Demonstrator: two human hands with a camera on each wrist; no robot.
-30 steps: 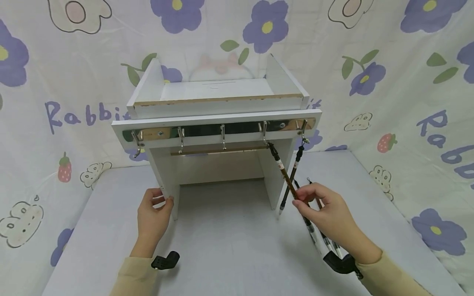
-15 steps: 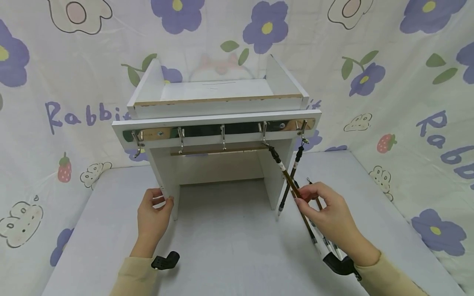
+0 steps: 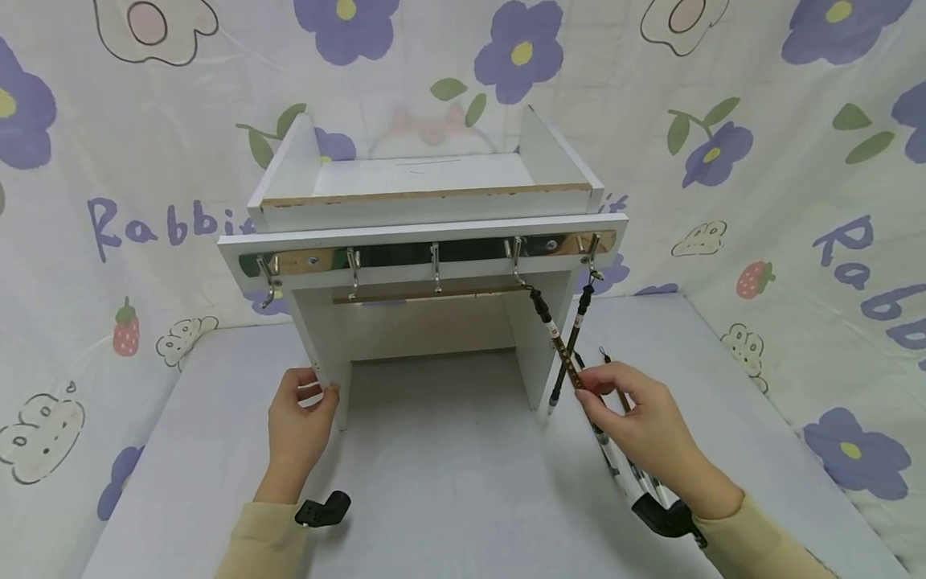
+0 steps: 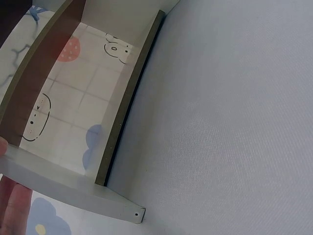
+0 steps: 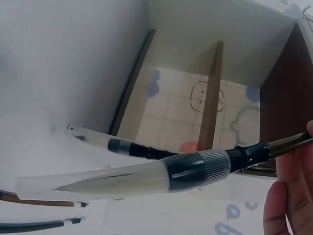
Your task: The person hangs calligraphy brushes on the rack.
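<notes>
My right hand (image 3: 637, 418) pinches the handle of a calligraphy brush (image 3: 555, 334) between thumb and fingers. The brush slants, its cord end up at the tip of the fourth metal hook (image 3: 517, 261) from the left; whether the loop is over the hook I cannot tell. In the right wrist view a clear cap covers its pale bristles (image 5: 117, 178). A second brush (image 3: 581, 310) hangs from the rightmost hook (image 3: 593, 257), crossing behind the held one. My left hand (image 3: 300, 426) holds the left side panel (image 3: 318, 338) of the white rack (image 3: 434, 225), thumb and fingers on either side.
Several more brushes (image 3: 624, 398) lie on the white table (image 3: 434, 498) at the right, partly hidden by my right hand. The other hooks (image 3: 436, 269) on the metal strip carry nothing. A patterned cloth (image 3: 781, 193) stands behind and beside the rack.
The held brush's upper end has shifted slightly down and right, and its handle has rolled a little. The hanging brush swings slightly. My left hand stays in place.
</notes>
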